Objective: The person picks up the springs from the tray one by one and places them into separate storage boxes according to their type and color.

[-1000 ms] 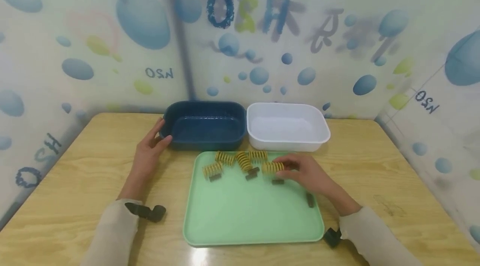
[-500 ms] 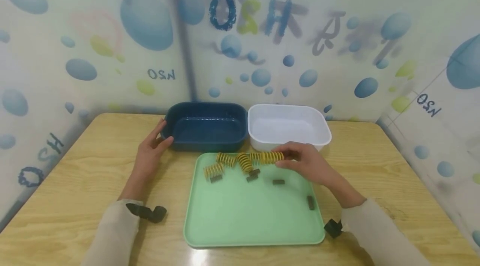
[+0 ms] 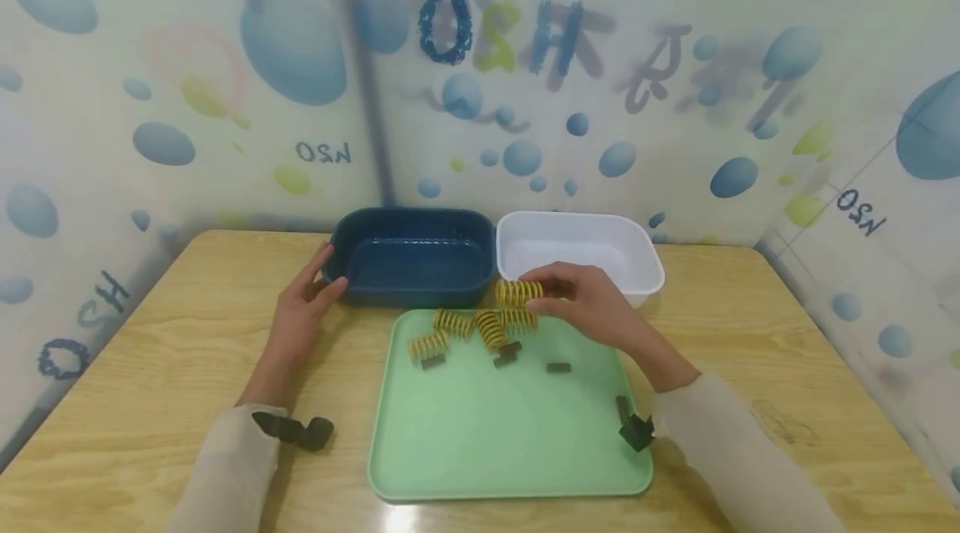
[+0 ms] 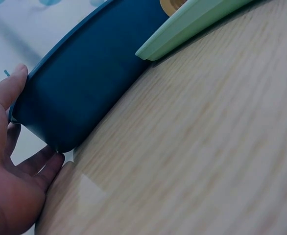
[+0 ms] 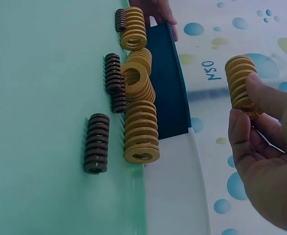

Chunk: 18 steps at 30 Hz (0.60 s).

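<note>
My right hand (image 3: 588, 299) pinches a yellow coil spring (image 3: 519, 293) between thumb and fingers, over the gap between the tray's far edge and the bins. The right wrist view shows this spring (image 5: 240, 81) raised above the others. Several yellow springs (image 3: 491, 329) lie along the far side of the green tray (image 3: 510, 433), with smaller dark brown springs (image 3: 558, 368) in front of them. At the left end of the dark blue bin (image 3: 412, 297), my left hand (image 3: 300, 312) rests with spread, fairly straight fingers. Its thumb (image 4: 17, 83) is at the bin's rim in the left wrist view.
A white bin (image 3: 648, 283) stands right beside the blue one, both just behind the tray. One brown spring (image 3: 622, 409) lies by the tray's right edge, near the right wrist's black camera (image 3: 637, 433). A patterned wall (image 3: 465, 141) rises behind the wooden table (image 3: 135, 399).
My right hand has lifted the yellow spring from the tray and moved it up and left, past the tray's far edge. The left hand has stayed at the blue bin.
</note>
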Tool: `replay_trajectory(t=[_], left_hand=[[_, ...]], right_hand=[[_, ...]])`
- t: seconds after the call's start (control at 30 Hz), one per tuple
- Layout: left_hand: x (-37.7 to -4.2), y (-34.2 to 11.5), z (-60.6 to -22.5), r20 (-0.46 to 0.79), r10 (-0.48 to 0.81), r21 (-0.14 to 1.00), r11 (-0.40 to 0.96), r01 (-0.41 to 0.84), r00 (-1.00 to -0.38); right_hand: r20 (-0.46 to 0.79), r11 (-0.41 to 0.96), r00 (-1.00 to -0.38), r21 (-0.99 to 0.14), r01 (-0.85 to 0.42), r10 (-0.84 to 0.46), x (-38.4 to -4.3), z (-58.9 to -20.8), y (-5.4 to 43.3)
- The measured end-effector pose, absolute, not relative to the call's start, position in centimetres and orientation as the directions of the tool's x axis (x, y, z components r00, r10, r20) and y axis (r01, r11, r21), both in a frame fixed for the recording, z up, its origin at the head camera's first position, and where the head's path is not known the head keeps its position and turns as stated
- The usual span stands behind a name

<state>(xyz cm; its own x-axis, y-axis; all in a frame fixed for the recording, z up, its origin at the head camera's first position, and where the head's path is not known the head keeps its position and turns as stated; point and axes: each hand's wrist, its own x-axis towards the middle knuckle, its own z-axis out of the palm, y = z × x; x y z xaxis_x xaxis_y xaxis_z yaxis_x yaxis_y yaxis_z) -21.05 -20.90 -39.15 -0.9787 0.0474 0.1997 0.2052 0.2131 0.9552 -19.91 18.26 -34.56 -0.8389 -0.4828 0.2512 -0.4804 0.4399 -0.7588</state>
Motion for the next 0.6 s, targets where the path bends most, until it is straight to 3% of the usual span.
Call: replay_trajectory(t=[0.6], left_hand=[[-21.3,-21.0,-39.6,0.207,0.044,0.963,0.169,0.211,-0.977]], right_hand=[[0.27,0.399,-0.853,-0.793,-0.46,-0.447,-22.4,-34.2,15.6]])
